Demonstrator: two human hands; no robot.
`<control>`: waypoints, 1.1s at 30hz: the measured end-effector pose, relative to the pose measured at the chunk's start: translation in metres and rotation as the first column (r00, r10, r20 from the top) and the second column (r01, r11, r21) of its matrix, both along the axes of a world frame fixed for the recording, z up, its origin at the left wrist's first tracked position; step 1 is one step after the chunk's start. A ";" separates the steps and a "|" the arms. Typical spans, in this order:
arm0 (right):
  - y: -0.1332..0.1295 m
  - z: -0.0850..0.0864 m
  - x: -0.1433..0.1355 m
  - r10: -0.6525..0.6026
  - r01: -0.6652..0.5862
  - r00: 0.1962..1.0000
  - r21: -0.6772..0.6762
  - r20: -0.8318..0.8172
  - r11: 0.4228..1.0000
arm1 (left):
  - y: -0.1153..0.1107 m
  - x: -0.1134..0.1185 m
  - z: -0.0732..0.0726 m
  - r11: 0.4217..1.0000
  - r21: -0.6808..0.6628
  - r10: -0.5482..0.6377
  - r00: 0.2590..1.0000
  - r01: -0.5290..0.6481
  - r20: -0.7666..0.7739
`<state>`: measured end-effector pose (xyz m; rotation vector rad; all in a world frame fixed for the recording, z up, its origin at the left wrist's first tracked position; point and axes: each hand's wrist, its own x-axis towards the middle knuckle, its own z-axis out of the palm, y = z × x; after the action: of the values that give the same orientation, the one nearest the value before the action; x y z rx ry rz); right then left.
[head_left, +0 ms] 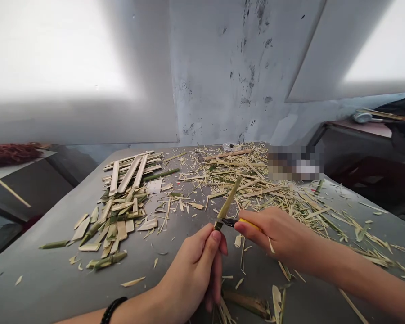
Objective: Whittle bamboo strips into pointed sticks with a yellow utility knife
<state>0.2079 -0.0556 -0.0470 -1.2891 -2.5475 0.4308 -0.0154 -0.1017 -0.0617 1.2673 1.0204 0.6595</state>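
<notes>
Two hands, one left hand (197, 258) and one right hand (276, 229), are close together over the grey tabletop (37, 276). The left hand pinches one bamboo strip (230, 200) between its thumb and fingers. The strip leans up and away, with its far end in the air. The right hand is curled tight around one knife (229, 222) with a yellow handle. Its dark end touches the strip just above the left thumb. One black bracelet (112, 309) goes around the left wrist.

Nearest, under the hands, one thick bamboo piece (245, 302) lies on the tabletop, with thin bits beside it. To the left is one pile of short chips (121, 228), green and pale, too many to count. Just past it is one stack of long flat slats (135, 168). Three slats lie slanted on top; the ones below are too jumbled to count. One dark green stick (162, 174) is beside the stack, near one white paper scrap (154, 186).

On the right is one big messy heap of thin shavings (290, 202), too many to count. One clear round thing (231, 146) is by the far edge. Behind it all is one stained wall (219, 90).
</notes>
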 end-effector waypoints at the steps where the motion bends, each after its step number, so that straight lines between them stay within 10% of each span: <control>1: -0.001 -0.001 0.000 0.007 -0.007 1.000 0.013 0.002 1.000 | 0.000 0.000 0.000 1.000 0.002 0.001 1.000 -0.001 -0.002; 7: 0.001 -0.016 -0.003 -0.058 0.009 0.987 0.304 0.151 0.953 | 0.002 0.000 0.002 0.999 0.000 0.040 0.998 -0.040 -0.046; 15: 0.065 0.015 0.060 -0.623 0.483 0.758 0.476 0.193 0.735 | -0.004 0.002 -0.001 1.000 0.021 -0.007 0.998 0.009 -0.061; 21: 0.025 0.008 0.051 -0.166 0.179 0.984 0.369 -0.068 0.912 | -0.002 0.001 0.002 0.999 -0.044 0.022 0.999 -0.020 0.049; 25: 0.008 -0.007 0.029 0.025 -0.022 1.000 0.424 -0.001 0.905 | -0.001 -0.002 0.002 0.992 -0.119 -0.013 0.979 0.038 0.202; 33: 0.056 -0.006 0.013 -0.203 0.096 0.963 0.481 0.176 0.871 | 0.020 -0.005 0.006 0.980 -0.186 0.138 0.904 -0.066 0.405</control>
<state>0.2211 0.0006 -0.0532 -1.3832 -2.4700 -0.3701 -0.0200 -0.0814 -0.0557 0.8769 0.7699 0.8635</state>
